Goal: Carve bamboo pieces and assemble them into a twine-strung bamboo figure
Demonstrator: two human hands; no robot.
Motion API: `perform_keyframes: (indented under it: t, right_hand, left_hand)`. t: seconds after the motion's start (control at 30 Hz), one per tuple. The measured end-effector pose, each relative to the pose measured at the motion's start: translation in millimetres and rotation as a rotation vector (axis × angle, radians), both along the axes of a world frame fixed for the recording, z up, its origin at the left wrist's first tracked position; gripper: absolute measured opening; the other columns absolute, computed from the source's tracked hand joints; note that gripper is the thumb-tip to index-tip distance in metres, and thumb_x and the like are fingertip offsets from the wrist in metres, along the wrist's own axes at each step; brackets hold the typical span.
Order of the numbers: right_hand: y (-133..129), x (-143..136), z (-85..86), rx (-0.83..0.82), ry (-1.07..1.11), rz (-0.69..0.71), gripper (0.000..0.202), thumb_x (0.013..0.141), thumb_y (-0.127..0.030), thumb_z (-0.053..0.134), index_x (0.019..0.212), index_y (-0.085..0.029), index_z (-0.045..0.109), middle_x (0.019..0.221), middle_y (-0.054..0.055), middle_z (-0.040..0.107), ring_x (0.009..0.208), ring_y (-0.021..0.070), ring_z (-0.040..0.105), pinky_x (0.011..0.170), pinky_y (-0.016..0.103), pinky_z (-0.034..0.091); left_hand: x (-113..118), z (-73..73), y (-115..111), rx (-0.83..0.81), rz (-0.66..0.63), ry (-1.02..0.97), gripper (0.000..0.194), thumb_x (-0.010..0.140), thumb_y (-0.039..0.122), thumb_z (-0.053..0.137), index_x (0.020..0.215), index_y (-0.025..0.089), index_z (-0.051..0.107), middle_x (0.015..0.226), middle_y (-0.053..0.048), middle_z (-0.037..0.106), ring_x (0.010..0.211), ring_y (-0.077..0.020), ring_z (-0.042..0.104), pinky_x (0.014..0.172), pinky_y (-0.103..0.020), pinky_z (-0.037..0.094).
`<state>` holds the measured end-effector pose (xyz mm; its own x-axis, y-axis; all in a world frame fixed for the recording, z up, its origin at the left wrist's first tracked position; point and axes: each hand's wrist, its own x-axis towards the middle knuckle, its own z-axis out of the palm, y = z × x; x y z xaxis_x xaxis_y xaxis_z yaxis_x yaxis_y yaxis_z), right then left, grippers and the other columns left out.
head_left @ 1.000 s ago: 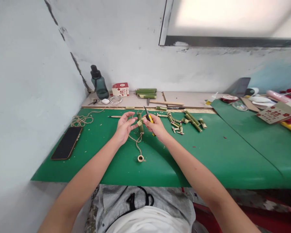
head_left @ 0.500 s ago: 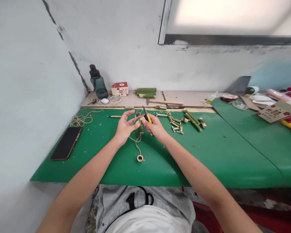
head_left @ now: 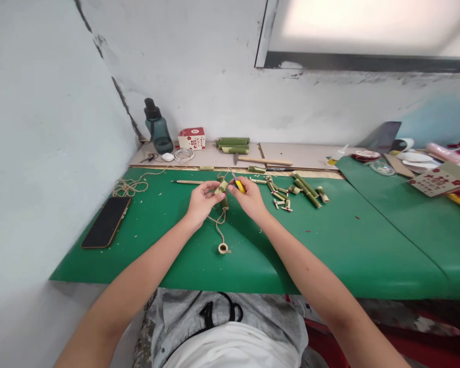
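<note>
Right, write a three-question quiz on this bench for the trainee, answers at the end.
1. Short answer: which hand holds the yellow cutter?
2. True or false: the phone lies on the green surface.
3. Fill in the blank: beside the red-and-white box, near the wall, stands a dark ____.

Key: 1. the right hand; 2. true; 3. bottle.

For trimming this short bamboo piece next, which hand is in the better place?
Right, I think: the right hand already holds the yellow cutter, while the left hand grips the bamboo piece.
</note>
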<state>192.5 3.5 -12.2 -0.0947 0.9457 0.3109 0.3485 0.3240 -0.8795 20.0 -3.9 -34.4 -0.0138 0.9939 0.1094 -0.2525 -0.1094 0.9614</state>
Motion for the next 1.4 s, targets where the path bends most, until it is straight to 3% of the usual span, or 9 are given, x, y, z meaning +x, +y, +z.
perform_keyframes:
  t: [0.1, 0.23, 0.4, 0.77, 0.93, 1.13, 1.4]
  right_hand:
    - [-3.2, 4.1, 3.1, 0.037, -0.264, 0.006, 0.032, 0.094, -0.051, 0.055, 0.086, -0.020, 0.058, 0.070, -0.002, 0.056, 0.065, 0.0139, 0.046, 0.062, 0.027, 0.030]
    - [-10.1, 0.8, 6.4, 0.028, -0.377, 0.113, 0.038, 0.100, -0.052, 0.045, 0.077, -0.021, 0.048, 0.067, -0.003, 0.054, 0.060, 0.0126, 0.044, 0.060, 0.026, 0.026]
    - [-13.2, -3.5, 8.0, 0.006, -0.393, 0.175, 0.039, 0.101, -0.050, 0.043, 0.075, -0.021, 0.044, 0.065, -0.004, 0.051, 0.059, 0.0122, 0.042, 0.060, 0.026, 0.026]
    - [-13.6, -0.6, 12.3, 0.031, -0.373, 0.213, 0.044, 0.103, -0.053, 0.041, 0.074, -0.020, 0.046, 0.064, -0.004, 0.051, 0.058, 0.0113, 0.040, 0.060, 0.026, 0.025]
    - [-14.4, 0.9, 17.0, 0.058, -0.531, 0.130, 0.041, 0.103, -0.052, 0.041, 0.077, -0.021, 0.049, 0.064, -0.001, 0.056, 0.057, 0.0131, 0.043, 0.059, 0.027, 0.022]
    - [-13.0, -3.6, 20.0, 0.059, -0.737, -0.028, 0.044, 0.103, -0.057, 0.040, 0.087, -0.022, 0.062, 0.075, 0.005, 0.068, 0.064, 0.0184, 0.054, 0.060, 0.029, 0.019]
    - [-3.7, -3.0, 19.4, 0.090, -0.828, -0.175, 0.048, 0.103, -0.061, 0.039, 0.093, -0.021, 0.065, 0.079, 0.008, 0.071, 0.066, 0.0205, 0.057, 0.060, 0.030, 0.018]
  left_hand:
    - [-2.2, 1.1, 1.7, 0.012, 0.054, -0.032, 0.047, 0.058, 0.029, 0.093, 0.099, 0.016, 0.073, 0.104, -0.009, 0.076, 0.097, -0.0211, 0.072, 0.095, -0.040, 0.056]
    - [-4.6, 3.4, 4.6, 0.031, 0.137, -0.059, 0.047, 0.056, 0.027, 0.094, 0.097, 0.016, 0.073, 0.098, -0.009, 0.076, 0.092, -0.0199, 0.072, 0.093, -0.039, 0.057]
    - [-3.9, 4.4, 5.5, 0.068, 0.192, -0.068, 0.042, 0.054, 0.024, 0.094, 0.089, 0.016, 0.071, 0.088, -0.006, 0.075, 0.084, -0.0170, 0.072, 0.088, -0.035, 0.059]
    - [-2.7, 13.7, -1.6, 0.106, 0.199, -0.044, 0.043, 0.053, 0.031, 0.096, 0.086, 0.016, 0.073, 0.087, -0.007, 0.078, 0.083, -0.0185, 0.074, 0.086, -0.035, 0.060]
    - [-3.1, 16.2, -2.2, 0.064, 0.208, -0.057, 0.044, 0.051, 0.031, 0.097, 0.086, 0.015, 0.075, 0.085, -0.007, 0.078, 0.081, -0.0197, 0.073, 0.085, -0.038, 0.060]
    - [-2.5, 15.1, 4.1, -0.073, 0.164, -0.147, 0.047, 0.048, 0.026, 0.097, 0.089, 0.014, 0.076, 0.087, -0.007, 0.078, 0.084, -0.0210, 0.074, 0.094, -0.044, 0.058]
    - [-0.1, 15.5, 9.0, -0.162, 0.092, -0.255, 0.052, 0.048, 0.025, 0.098, 0.093, 0.012, 0.074, 0.086, -0.008, 0.078, 0.081, -0.0224, 0.077, 0.100, -0.047, 0.056]
